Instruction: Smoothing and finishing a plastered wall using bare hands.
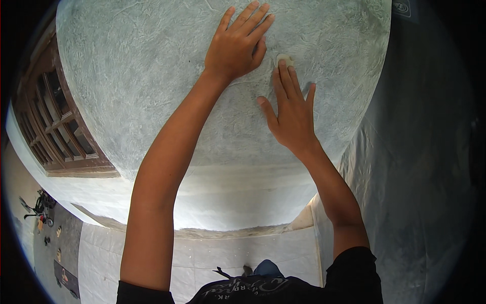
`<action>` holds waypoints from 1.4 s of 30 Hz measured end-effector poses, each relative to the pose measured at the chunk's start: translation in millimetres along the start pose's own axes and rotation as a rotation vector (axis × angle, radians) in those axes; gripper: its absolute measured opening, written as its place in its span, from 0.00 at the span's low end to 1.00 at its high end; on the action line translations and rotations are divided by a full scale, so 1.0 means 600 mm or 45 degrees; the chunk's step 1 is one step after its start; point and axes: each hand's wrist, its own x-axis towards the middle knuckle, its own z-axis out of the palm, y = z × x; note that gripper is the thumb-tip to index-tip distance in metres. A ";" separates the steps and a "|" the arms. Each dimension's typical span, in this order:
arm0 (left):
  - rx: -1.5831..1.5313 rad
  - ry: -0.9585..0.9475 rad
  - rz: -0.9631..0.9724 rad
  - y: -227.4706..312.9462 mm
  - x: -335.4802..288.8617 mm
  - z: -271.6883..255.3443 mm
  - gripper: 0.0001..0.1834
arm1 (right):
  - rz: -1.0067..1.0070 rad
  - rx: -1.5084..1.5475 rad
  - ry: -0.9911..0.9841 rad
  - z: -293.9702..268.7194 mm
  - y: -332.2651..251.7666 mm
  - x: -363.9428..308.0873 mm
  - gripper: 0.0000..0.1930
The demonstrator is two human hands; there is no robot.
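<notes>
A grey-green textured wall [152,91] fills the upper middle. My left hand [237,45] lies flat against it near the top, fingers stretched out and nothing visible in them. Lower and to the right, my right hand [294,109] reaches up the same wall. Its middle fingertips press a small pale rounded pad [285,59] to the surface and hold it there, while the thumb and little finger spread out to the sides. The fingers cover the pad's lower part. What it is made of I cannot tell.
A brown wooden window [58,116] with panes is on the left. Dark grey sheeting [405,177] hangs along the right. Below, a pale tiled floor [212,253] meets the wall's base. A two-wheeled vehicle [43,205] and small objects stand far left.
</notes>
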 end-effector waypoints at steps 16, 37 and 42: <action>-0.106 -0.513 -0.341 0.053 0.066 -0.054 0.25 | -0.092 -0.064 0.215 -0.034 0.076 0.097 0.32; 0.011 -0.036 -0.043 0.007 0.015 -0.014 0.23 | -0.114 -0.008 0.123 -0.022 0.021 0.072 0.32; -0.014 0.031 -0.024 0.006 0.005 0.007 0.24 | -0.097 -0.006 0.075 -0.011 0.026 0.064 0.31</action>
